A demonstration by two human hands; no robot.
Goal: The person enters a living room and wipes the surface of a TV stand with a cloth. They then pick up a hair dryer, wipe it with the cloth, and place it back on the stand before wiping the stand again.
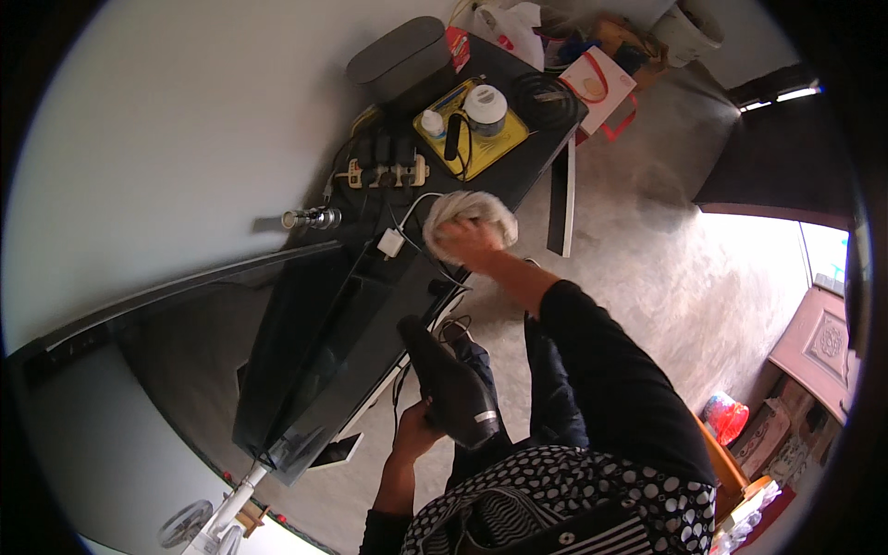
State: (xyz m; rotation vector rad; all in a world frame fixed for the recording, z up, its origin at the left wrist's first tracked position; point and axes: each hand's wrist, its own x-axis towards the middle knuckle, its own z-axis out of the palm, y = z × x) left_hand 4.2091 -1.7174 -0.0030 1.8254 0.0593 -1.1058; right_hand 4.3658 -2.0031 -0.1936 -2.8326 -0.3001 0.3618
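My left hand [416, 429] grips the handle of a black hair dryer [454, 388], held over the front edge of a black TV cabinet [388, 312]. A light, fluffy cloth [496, 211] lies under my right hand [472, 243], on the cabinet top near its front edge; my fingers press on it and look blurred. A white charger [390, 243] with a cable is just left of the cloth. Behind it are a beige power strip [388, 173] with several plugs and a yellow tray [499, 149] holding a white jar [485, 109], a small white bottle [433, 123] and a black-handled item.
A television [173, 333] stands along the left. A metal flashlight [312, 218] and a dark grey oblong bin [399, 59] are by the wall. Bags, a white paper bag [596, 87] and a white bucket [687, 31] stand at the far end. An open drawer or panel [562, 201] juts from the cabinet.
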